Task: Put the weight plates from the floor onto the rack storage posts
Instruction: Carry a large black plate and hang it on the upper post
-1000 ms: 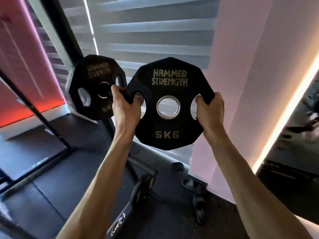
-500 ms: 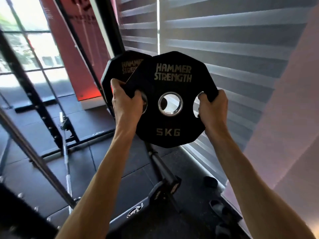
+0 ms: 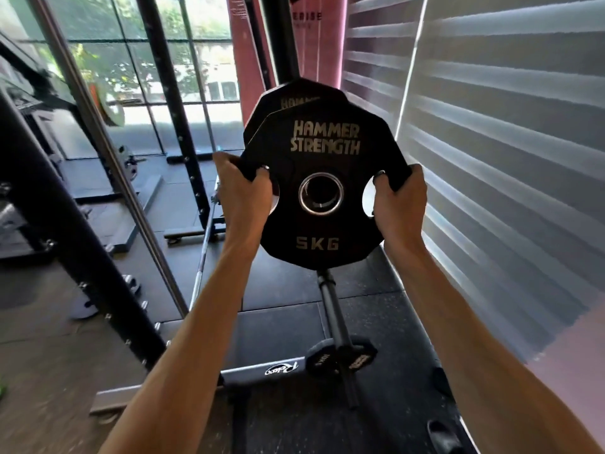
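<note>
I hold a black 5 kg Hammer Strength weight plate (image 3: 322, 224) upright in front of me. My left hand (image 3: 244, 194) grips its left handle slot and my right hand (image 3: 401, 199) grips its right one. Directly behind it hangs a second, matching black plate (image 3: 294, 95) on the rack, only its top rim showing. The front plate's steel-ringed centre hole (image 3: 320, 194) lines up with a dark post end seen through it. A lower storage post (image 3: 335, 322) sticks out below, carrying two small black plates (image 3: 340, 357).
The black rack upright (image 3: 281, 37) rises behind the plates. Another perforated upright (image 3: 82, 257) stands at left, and a barbell (image 3: 203, 253) leans by the rack base (image 3: 262, 371). Striped blinds (image 3: 491, 158) close off the right side. Dark slippers (image 3: 442, 430) lie on the rubber floor.
The view has swung left and the plate I hold has shifted left, from beside the hanging plate to directly in front of it, covering nearly all of it.
</note>
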`<state>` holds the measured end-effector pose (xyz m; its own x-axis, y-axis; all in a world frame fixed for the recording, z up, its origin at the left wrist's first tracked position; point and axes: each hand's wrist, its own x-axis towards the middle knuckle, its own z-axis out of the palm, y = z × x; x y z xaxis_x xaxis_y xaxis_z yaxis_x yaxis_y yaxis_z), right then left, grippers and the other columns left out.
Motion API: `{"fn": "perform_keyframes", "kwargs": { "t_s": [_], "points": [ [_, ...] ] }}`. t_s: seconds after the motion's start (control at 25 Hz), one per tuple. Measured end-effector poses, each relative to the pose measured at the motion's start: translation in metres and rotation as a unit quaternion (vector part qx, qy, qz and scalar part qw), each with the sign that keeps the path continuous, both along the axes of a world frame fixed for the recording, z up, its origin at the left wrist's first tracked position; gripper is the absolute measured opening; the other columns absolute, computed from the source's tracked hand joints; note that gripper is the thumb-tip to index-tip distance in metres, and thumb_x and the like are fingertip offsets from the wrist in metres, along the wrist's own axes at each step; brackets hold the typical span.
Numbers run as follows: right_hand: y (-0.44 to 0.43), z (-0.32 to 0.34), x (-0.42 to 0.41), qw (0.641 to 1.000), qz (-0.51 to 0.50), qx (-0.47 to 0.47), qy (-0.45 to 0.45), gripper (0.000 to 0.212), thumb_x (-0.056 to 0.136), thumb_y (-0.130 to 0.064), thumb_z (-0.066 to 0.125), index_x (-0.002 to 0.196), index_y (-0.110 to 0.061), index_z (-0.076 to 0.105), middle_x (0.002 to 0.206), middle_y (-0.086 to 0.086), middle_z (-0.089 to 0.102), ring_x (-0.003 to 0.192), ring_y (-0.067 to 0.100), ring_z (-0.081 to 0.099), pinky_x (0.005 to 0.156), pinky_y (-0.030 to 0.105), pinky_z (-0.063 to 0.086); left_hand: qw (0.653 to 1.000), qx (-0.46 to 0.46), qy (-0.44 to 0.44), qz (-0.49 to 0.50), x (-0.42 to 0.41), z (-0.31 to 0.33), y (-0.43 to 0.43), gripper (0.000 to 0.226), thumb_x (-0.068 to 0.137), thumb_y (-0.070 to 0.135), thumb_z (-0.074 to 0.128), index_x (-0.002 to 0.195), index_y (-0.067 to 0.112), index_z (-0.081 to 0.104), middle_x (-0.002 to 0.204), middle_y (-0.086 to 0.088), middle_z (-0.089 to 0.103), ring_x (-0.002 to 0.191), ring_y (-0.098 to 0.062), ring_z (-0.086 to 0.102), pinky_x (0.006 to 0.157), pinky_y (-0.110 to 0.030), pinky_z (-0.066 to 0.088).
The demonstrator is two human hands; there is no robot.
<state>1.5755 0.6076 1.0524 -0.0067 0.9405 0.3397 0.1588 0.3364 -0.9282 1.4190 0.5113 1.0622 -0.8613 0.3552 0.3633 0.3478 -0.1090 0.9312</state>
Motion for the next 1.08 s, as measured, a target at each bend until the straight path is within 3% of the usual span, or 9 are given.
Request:
{"fn": "perform_keyframes", "kwargs": {
  "t_s": [0.32, 0.44, 0.52, 0.6, 0.64, 0.8, 0.88, 0.96, 1.08],
  "points": [
    [0.043, -0.006, -0.021, 0.998, 0.062, 0.022, -0.004, 0.036, 0.097, -0.019, 0.054, 0.13, -0.008, 0.045, 0.124, 0.008, 0.059, 0.113, 0.025, 0.061, 0.097, 0.04, 0.054, 0.999, -0.014, 0.035, 0.022, -0.02, -0.007, 0.027, 0.032, 0.084, 0.004, 0.054, 0.11, 0.008, 0.037, 0.086, 0.001, 0.055, 0.07, -0.007, 0.057, 0.048, -0.007, 0.043],
    [0.066, -0.007, -0.038, 0.995, 0.098, 0.007, 0.015, 0.034, 0.099, -0.019, 0.055, 0.129, -0.008, 0.044, 0.119, 0.004, 0.058, 0.112, 0.021, 0.062, 0.079, 0.015, 0.054, 0.999, -0.025, 0.04, 0.001, -0.043, -0.003, 0.048, 0.034, 0.081, 0.011, 0.055, 0.108, 0.01, 0.035, 0.09, -0.009, 0.06, 0.072, -0.018, 0.062, 0.055, -0.024, 0.049],
    [0.081, -0.01, -0.05, 0.994, 0.105, 0.006, 0.014, 0.037, 0.099, -0.02, 0.056, 0.131, -0.01, 0.043, 0.125, 0.005, 0.058, 0.114, 0.018, 0.061, 0.074, 0.008, 0.05, 0.997, -0.052, 0.055, 0.012, -0.055, -0.002, 0.061, 0.033, 0.085, 0.009, 0.055, 0.112, 0.007, 0.036, 0.094, -0.007, 0.061, 0.074, -0.012, 0.062, 0.054, -0.017, 0.048],
    [0.092, -0.011, -0.061, 0.995, 0.102, 0.005, 0.011, 0.039, 0.099, -0.021, 0.056, 0.133, -0.01, 0.041, 0.129, 0.007, 0.056, 0.117, 0.019, 0.059, 0.087, 0.018, 0.052, 0.996, -0.058, 0.072, 0.007, -0.065, -0.004, 0.071, 0.032, 0.088, 0.009, 0.054, 0.113, 0.007, 0.034, 0.095, -0.007, 0.061, 0.077, -0.013, 0.064, 0.056, -0.014, 0.051],
    [0.097, -0.013, -0.065, 0.995, 0.1, 0.005, 0.011, 0.039, 0.099, -0.021, 0.055, 0.134, -0.009, 0.041, 0.13, 0.008, 0.055, 0.117, 0.02, 0.059, 0.092, 0.023, 0.051, 0.995, -0.058, 0.08, 0.003, -0.071, -0.004, 0.075, 0.031, 0.088, 0.011, 0.054, 0.111, 0.009, 0.034, 0.097, -0.01, 0.062, 0.079, -0.018, 0.066, 0.061, -0.021, 0.056],
    [0.107, -0.02, -0.075, 0.994, 0.103, 0.008, 0.025, 0.039, 0.098, -0.016, 0.055, 0.133, -0.004, 0.041, 0.13, 0.013, 0.054, 0.114, 0.021, 0.058, 0.092, 0.025, 0.05, 0.993, -0.063, 0.099, -0.01, -0.087, 0.0, 0.088, 0.03, 0.083, 0.023, 0.053, 0.101, 0.018, 0.03, 0.098, -0.018, 0.062, 0.081, -0.032, 0.066, 0.068, -0.045, 0.058],
    [0.11, -0.021, -0.077, 0.994, 0.107, 0.007, 0.029, 0.039, 0.098, -0.015, 0.056, 0.132, -0.003, 0.042, 0.128, 0.014, 0.054, 0.116, 0.024, 0.058, 0.092, 0.028, 0.053, 0.992, -0.064, 0.107, -0.016, -0.091, -0.002, 0.091, 0.03, 0.084, 0.025, 0.054, 0.098, 0.021, 0.028, 0.097, -0.019, 0.06, 0.08, -0.033, 0.065, 0.067, -0.049, 0.057],
    [0.11, -0.019, -0.077, 0.993, 0.113, 0.008, 0.022, 0.04, 0.097, -0.016, 0.056, 0.132, -0.003, 0.042, 0.127, 0.012, 0.054, 0.115, 0.024, 0.058, 0.083, 0.019, 0.052, 0.991, -0.065, 0.114, -0.02, -0.095, -0.005, 0.091, 0.03, 0.084, 0.029, 0.055, 0.096, 0.025, 0.027, 0.097, -0.018, 0.059, 0.079, -0.034, 0.065, 0.066, -0.051, 0.057],
    [0.106, -0.021, -0.071, 0.99, 0.138, -0.016, 0.027, 0.049, 0.098, -0.024, 0.058, 0.138, -0.007, 0.036, 0.128, 0.006, 0.052, 0.112, 0.015, 0.058, 0.091, 0.022, 0.052, 0.991, -0.076, 0.109, -0.03, -0.101, -0.012, 0.09, 0.036, 0.079, 0.046, 0.057, 0.098, 0.032, 0.03, 0.102, -0.013, 0.059, 0.087, -0.032, 0.066, 0.071, -0.049, 0.058]
  ]
}}
